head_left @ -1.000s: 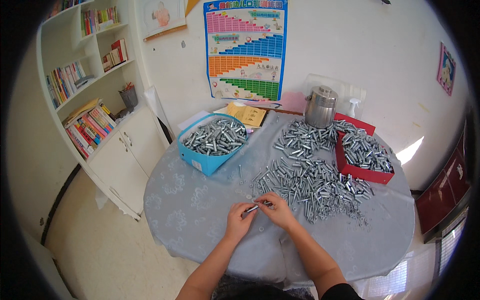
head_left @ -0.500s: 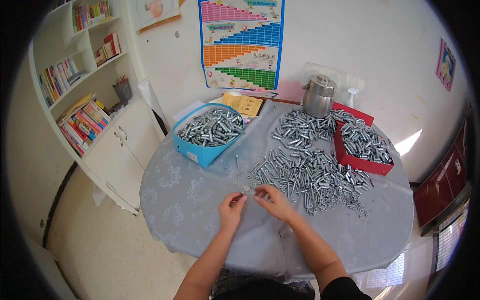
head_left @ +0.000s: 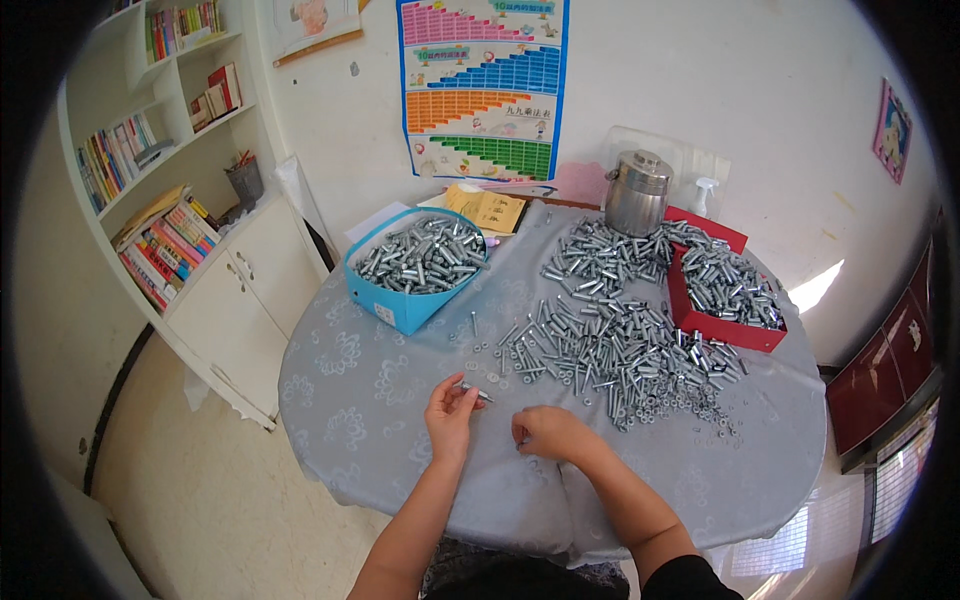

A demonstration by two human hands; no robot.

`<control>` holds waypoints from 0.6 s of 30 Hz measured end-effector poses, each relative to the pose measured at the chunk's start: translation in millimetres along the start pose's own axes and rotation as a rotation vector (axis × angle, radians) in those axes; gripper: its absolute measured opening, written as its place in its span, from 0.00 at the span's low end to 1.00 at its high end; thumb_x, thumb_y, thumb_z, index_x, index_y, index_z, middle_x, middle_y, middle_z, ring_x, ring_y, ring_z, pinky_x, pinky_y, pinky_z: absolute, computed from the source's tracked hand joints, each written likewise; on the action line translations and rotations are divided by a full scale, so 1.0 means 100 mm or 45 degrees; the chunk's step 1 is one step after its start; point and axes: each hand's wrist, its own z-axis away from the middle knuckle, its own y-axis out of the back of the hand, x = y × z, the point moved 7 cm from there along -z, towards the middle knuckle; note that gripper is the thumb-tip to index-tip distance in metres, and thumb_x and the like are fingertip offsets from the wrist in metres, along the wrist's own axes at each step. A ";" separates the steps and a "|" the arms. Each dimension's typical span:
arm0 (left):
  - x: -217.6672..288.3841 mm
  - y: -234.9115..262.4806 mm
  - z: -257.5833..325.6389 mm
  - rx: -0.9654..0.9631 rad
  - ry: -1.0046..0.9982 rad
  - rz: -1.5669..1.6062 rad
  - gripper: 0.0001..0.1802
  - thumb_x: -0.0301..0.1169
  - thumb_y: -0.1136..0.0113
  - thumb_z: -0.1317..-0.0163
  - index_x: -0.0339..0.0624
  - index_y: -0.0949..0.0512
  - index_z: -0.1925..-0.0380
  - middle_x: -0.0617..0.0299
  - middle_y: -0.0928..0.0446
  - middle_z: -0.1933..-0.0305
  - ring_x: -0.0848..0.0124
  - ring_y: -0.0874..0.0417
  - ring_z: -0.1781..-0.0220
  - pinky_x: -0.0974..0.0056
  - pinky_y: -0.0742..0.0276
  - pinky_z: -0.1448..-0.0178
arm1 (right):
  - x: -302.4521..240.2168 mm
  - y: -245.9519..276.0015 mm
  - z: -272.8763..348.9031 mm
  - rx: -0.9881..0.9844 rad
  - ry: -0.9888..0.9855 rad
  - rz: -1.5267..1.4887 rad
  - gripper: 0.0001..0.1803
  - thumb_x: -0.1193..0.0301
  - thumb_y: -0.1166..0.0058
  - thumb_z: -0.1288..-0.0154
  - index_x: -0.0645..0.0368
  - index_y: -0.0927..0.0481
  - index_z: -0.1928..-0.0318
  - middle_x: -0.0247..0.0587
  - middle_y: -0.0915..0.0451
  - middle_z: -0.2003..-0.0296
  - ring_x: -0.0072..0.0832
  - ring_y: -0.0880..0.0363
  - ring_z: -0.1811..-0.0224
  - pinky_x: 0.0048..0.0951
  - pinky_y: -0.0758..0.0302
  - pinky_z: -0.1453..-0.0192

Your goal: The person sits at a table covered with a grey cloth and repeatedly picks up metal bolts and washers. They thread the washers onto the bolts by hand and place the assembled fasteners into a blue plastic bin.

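Observation:
My left hand [head_left: 450, 412] pinches a metal bolt [head_left: 482, 396] between thumb and fingers, its end pointing right. To the right, my right hand [head_left: 556, 434] is held low over the tablecloth, fingers curled and pressed together; whatever sits at the fingertips is too small to make out. Just beyond the left hand lie several flat washers [head_left: 491, 378]. A large heap of loose bolts [head_left: 610, 345] spreads over the middle of the table, and small nuts [head_left: 655, 402] are scattered along its near side.
A blue bin [head_left: 405, 308] full of bolts stands at the back left. On the right sits a red box [head_left: 735, 334], also full. A steel canister [head_left: 638, 192], a spray bottle [head_left: 703, 196] and papers [head_left: 492, 208] line the back edge. A bookshelf [head_left: 225, 300] stands left.
My hands have moved apart. The left now shows the bolt in its grip and has shifted slightly left; the right has drawn back toward me, its fingers curling closed.

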 end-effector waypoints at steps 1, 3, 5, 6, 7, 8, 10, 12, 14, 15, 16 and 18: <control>0.00 0.00 0.00 0.002 0.015 -0.008 0.12 0.21 0.42 0.47 0.31 0.27 0.61 0.60 0.26 0.67 0.74 0.23 0.70 0.71 0.23 0.65 | -0.01 0.01 0.00 -0.039 -0.030 -0.054 0.09 0.71 0.42 0.56 0.58 0.24 0.71 0.40 0.21 0.72 0.33 0.22 0.69 0.30 0.28 0.64; -0.01 -0.01 -0.01 -0.003 0.049 -0.027 0.12 0.20 0.42 0.47 0.31 0.27 0.61 0.59 0.26 0.66 0.72 0.22 0.70 0.69 0.22 0.65 | 0.03 0.00 -0.02 -0.019 -0.071 -0.264 0.09 0.72 0.42 0.55 0.59 0.23 0.69 0.39 0.21 0.73 0.30 0.22 0.69 0.28 0.28 0.64; 0.00 -0.01 0.01 0.021 0.127 0.011 0.12 0.21 0.42 0.47 0.30 0.27 0.61 0.58 0.26 0.67 0.71 0.22 0.71 0.68 0.21 0.66 | 0.14 -0.05 -0.11 0.095 -0.083 -0.572 0.09 0.72 0.41 0.53 0.59 0.23 0.68 0.38 0.21 0.72 0.25 0.22 0.70 0.24 0.28 0.64; -0.01 -0.01 0.01 0.034 0.166 0.030 0.12 0.21 0.42 0.47 0.30 0.27 0.62 0.57 0.25 0.68 0.71 0.22 0.71 0.67 0.20 0.66 | 0.20 -0.02 -0.12 0.196 -0.132 -0.683 0.09 0.72 0.41 0.51 0.60 0.23 0.68 0.37 0.21 0.72 0.22 0.23 0.69 0.22 0.28 0.64; -0.02 -0.01 0.01 0.040 0.192 0.036 0.11 0.21 0.42 0.47 0.30 0.26 0.62 0.57 0.25 0.68 0.71 0.21 0.71 0.67 0.20 0.66 | 0.24 0.01 -0.14 0.298 -0.181 -0.793 0.09 0.73 0.41 0.50 0.60 0.23 0.67 0.35 0.21 0.72 0.20 0.24 0.69 0.21 0.29 0.63; -0.03 0.00 0.02 0.048 0.217 0.043 0.11 0.21 0.42 0.47 0.30 0.26 0.62 0.56 0.25 0.68 0.70 0.21 0.71 0.67 0.19 0.67 | 0.28 0.04 -0.14 0.399 -0.230 -0.902 0.08 0.73 0.41 0.49 0.61 0.23 0.67 0.34 0.21 0.72 0.18 0.24 0.69 0.19 0.29 0.63; -0.05 0.00 0.02 0.049 0.265 0.058 0.11 0.22 0.42 0.47 0.30 0.26 0.63 0.56 0.25 0.69 0.70 0.21 0.71 0.66 0.19 0.67 | 0.30 0.02 -0.17 0.460 -0.180 -1.228 0.07 0.73 0.41 0.47 0.62 0.22 0.67 0.32 0.21 0.72 0.16 0.25 0.68 0.17 0.30 0.63; -0.06 -0.01 0.03 0.040 0.314 0.073 0.10 0.23 0.42 0.46 0.30 0.26 0.64 0.55 0.24 0.70 0.70 0.21 0.72 0.66 0.19 0.67 | 0.33 0.00 -0.18 0.499 -0.155 -1.413 0.07 0.74 0.41 0.47 0.62 0.22 0.68 0.31 0.22 0.71 0.16 0.26 0.67 0.17 0.30 0.63; -0.07 -0.01 0.04 0.026 0.353 0.079 0.10 0.24 0.42 0.46 0.30 0.26 0.64 0.55 0.24 0.70 0.70 0.21 0.72 0.66 0.19 0.67 | 0.35 -0.02 -0.20 0.519 -0.152 -1.453 0.07 0.74 0.40 0.47 0.62 0.22 0.68 0.31 0.22 0.71 0.17 0.26 0.67 0.18 0.30 0.61; -0.08 -0.01 0.04 0.019 0.371 0.083 0.10 0.24 0.41 0.46 0.30 0.26 0.65 0.55 0.24 0.70 0.70 0.21 0.72 0.66 0.19 0.67 | 0.37 -0.02 -0.20 0.537 -0.155 -1.457 0.07 0.74 0.40 0.48 0.62 0.22 0.68 0.31 0.22 0.71 0.17 0.26 0.67 0.18 0.31 0.62; -0.10 0.00 0.04 0.009 0.394 0.104 0.10 0.24 0.41 0.46 0.30 0.26 0.65 0.55 0.24 0.70 0.69 0.21 0.72 0.66 0.19 0.67 | 0.38 -0.03 -0.20 0.555 -0.157 -1.460 0.07 0.74 0.40 0.48 0.62 0.22 0.68 0.32 0.22 0.71 0.17 0.26 0.67 0.17 0.31 0.62; -0.18 0.01 0.03 -0.007 0.442 0.146 0.10 0.25 0.42 0.46 0.30 0.26 0.65 0.55 0.24 0.71 0.69 0.21 0.72 0.67 0.19 0.68 | 0.40 -0.03 -0.19 0.592 -0.155 -1.492 0.08 0.73 0.40 0.48 0.62 0.22 0.67 0.32 0.22 0.70 0.17 0.26 0.67 0.17 0.31 0.62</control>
